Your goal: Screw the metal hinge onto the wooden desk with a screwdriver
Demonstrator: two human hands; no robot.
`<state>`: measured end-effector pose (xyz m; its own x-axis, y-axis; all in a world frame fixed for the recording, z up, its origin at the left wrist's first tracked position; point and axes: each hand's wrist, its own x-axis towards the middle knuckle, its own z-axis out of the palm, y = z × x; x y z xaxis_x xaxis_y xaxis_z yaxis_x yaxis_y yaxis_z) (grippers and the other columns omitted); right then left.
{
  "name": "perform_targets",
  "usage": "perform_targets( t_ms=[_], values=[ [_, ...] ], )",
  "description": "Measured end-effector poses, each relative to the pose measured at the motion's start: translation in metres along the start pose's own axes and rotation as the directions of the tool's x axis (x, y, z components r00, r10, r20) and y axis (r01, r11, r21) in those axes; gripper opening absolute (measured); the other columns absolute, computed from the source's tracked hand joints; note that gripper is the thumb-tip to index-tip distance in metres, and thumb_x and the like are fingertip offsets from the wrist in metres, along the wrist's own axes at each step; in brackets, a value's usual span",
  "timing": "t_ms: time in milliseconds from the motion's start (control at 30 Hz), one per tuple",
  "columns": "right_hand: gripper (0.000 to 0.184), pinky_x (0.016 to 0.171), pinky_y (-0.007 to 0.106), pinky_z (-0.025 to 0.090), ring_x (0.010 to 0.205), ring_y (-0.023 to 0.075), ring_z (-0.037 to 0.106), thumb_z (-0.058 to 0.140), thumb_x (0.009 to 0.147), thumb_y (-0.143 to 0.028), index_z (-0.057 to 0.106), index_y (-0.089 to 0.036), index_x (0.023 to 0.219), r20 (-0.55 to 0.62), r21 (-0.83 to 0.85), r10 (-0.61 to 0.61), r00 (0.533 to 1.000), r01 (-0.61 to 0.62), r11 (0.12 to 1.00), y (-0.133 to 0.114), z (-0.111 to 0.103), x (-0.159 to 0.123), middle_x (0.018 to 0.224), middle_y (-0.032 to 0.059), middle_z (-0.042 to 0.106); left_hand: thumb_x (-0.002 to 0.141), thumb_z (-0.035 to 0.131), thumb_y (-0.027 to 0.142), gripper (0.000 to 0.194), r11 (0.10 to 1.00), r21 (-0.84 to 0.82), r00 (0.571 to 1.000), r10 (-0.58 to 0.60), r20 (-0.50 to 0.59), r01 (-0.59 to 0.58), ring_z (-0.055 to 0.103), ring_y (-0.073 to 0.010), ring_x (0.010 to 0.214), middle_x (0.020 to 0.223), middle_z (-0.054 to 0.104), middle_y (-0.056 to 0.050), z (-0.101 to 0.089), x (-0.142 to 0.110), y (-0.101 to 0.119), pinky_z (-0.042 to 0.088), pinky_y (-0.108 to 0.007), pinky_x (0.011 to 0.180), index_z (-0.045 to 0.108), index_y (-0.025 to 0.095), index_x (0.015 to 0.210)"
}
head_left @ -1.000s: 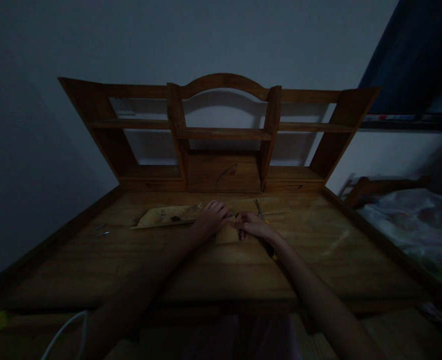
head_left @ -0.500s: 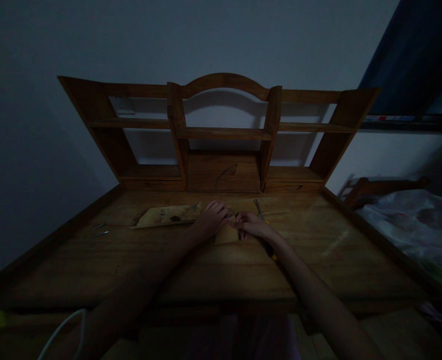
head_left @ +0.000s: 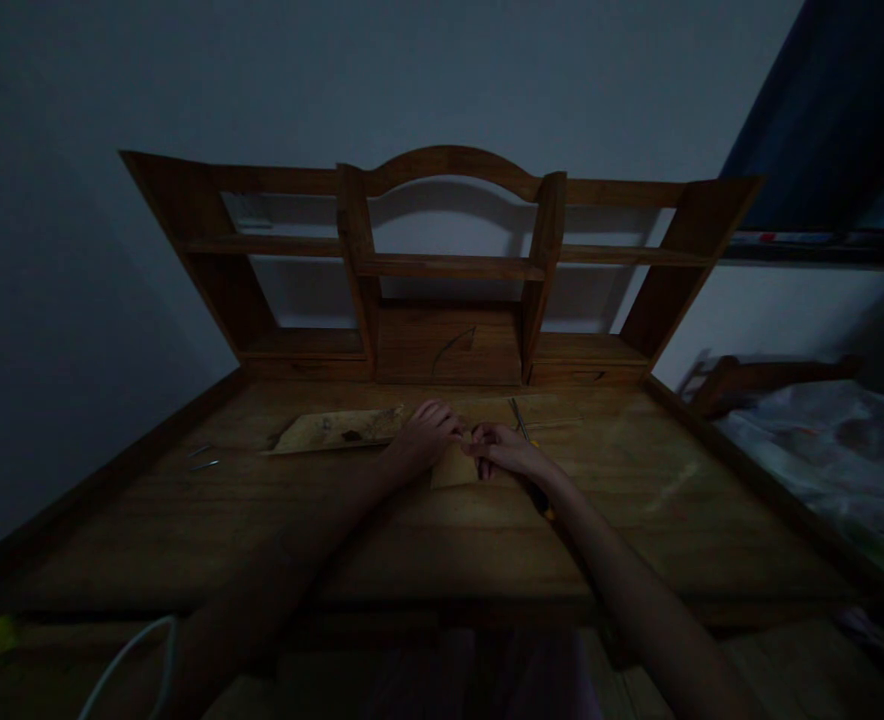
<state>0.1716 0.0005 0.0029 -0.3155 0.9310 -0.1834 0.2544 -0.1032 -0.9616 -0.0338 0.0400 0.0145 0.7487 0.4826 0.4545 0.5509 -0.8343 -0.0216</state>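
A small tan piece that looks like cardboard lies on the desk between my hands. My left hand is closed over its upper left part, fingers bent. My right hand is closed in a pinch at its upper right edge, thumb toward my left fingers. Beneath my right hand and wrist lies a tool with thin metal shafts and a black and yellow handle. The dim light blurs the detail at my fingertips.
A longer tan strip with dark stains lies left of my hands. Two thin metal pieces rest farther left. Flat tan material lies behind my right hand. A wooden shelf unit stands along the desk's back; raised edges bound its sides.
Almost nothing differs. Both hands stay at the tan cardboard piece, with only a very slight shift of the fingers and of the camera view.
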Motion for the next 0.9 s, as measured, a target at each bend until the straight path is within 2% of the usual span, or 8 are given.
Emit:
perform_targets(
  t_ms=[100, 200, 333, 433, 600, 900],
  values=[
    [0.024, 0.041, 0.021, 0.046, 0.042, 0.0139, 0.061, 0.069, 0.087, -0.032, 0.048, -0.022, 0.081, 0.008, -0.002, 0.0, 1.0, 0.0, 1.0, -0.003, 0.0, -0.002, 0.051, -0.0037, 0.063, 0.1, 0.056, 0.033, 0.015, 1.0, 0.001, 1.0, -0.011, -0.026, 0.011, 0.056, -0.0235, 0.107, 0.104, 0.062, -0.006, -0.003, -0.001, 0.001, 0.042, -0.047, 0.109, 0.063, 0.02, 0.099],
    [0.026, 0.04, 0.021, 0.045, 0.042, 0.0133, 0.061, 0.071, 0.085, -0.033, 0.048, -0.022, 0.08, 0.009, 0.0, -0.001, 1.0, 0.001, 1.0, -0.005, 0.001, -0.004, 0.052, -0.0041, 0.062, 0.099, 0.057, 0.036, 0.017, 1.0, 0.007, 0.998, -0.005, -0.058, 0.005, 0.055, -0.0231, 0.108, 0.104, 0.062, -0.005, -0.008, -0.002, 0.001, 0.039, -0.048, 0.112, 0.063, 0.02, 0.099],
    [0.029, 0.04, 0.02, 0.045, 0.042, 0.0128, 0.06, 0.072, 0.085, -0.034, 0.047, -0.021, 0.079, 0.008, 0.005, 0.005, 1.0, -0.005, 1.0, -0.007, 0.001, -0.005, 0.051, -0.0042, 0.062, 0.098, 0.058, 0.031, 0.015, 1.0, -0.016, 0.998, 0.026, -0.048, -0.027, 0.056, -0.0218, 0.11, 0.107, 0.063, -0.004, -0.011, -0.003, 0.0, 0.033, -0.05, 0.118, 0.064, 0.022, 0.11],
    [0.03, 0.039, 0.02, 0.045, 0.042, 0.013, 0.06, 0.074, 0.084, -0.035, 0.047, -0.021, 0.081, 0.005, 0.005, 0.007, 1.0, -0.007, 1.0, -0.006, 0.0, -0.004, 0.052, -0.0039, 0.063, 0.1, 0.055, 0.025, 0.014, 0.999, -0.026, 0.999, 0.043, -0.029, -0.044, 0.059, -0.0202, 0.105, 0.104, 0.065, -0.003, -0.012, -0.002, 0.0, 0.03, -0.051, 0.12, 0.067, 0.024, 0.106],
    [0.031, 0.038, 0.02, 0.044, 0.042, 0.0137, 0.061, 0.075, 0.083, -0.036, 0.047, -0.021, 0.083, -0.003, 0.008, 0.005, 1.0, -0.005, 1.0, -0.005, 0.0, -0.003, 0.053, -0.0044, 0.063, 0.1, 0.053, 0.025, 0.014, 0.999, -0.026, 0.999, 0.042, -0.016, -0.042, 0.06, -0.02, 0.103, 0.1, 0.067, -0.002, -0.011, 0.0, 0.0, 0.033, -0.049, 0.119, 0.067, 0.022, 0.1],
    [0.024, 0.04, 0.019, 0.044, 0.04, 0.0122, 0.06, 0.07, 0.087, -0.031, 0.049, -0.021, 0.081, 0.005, 0.003, 0.003, 1.0, -0.003, 1.0, -0.01, 0.002, -0.006, 0.049, -0.0058, 0.061, 0.1, 0.054, 0.034, 0.017, 0.998, -0.038, 0.993, 0.042, -0.106, -0.046, 0.059, -0.0208, 0.097, 0.094, 0.064, -0.003, -0.011, -0.002, 0.002, 0.038, -0.047, 0.114, 0.061, 0.02, 0.093]
  ],
)
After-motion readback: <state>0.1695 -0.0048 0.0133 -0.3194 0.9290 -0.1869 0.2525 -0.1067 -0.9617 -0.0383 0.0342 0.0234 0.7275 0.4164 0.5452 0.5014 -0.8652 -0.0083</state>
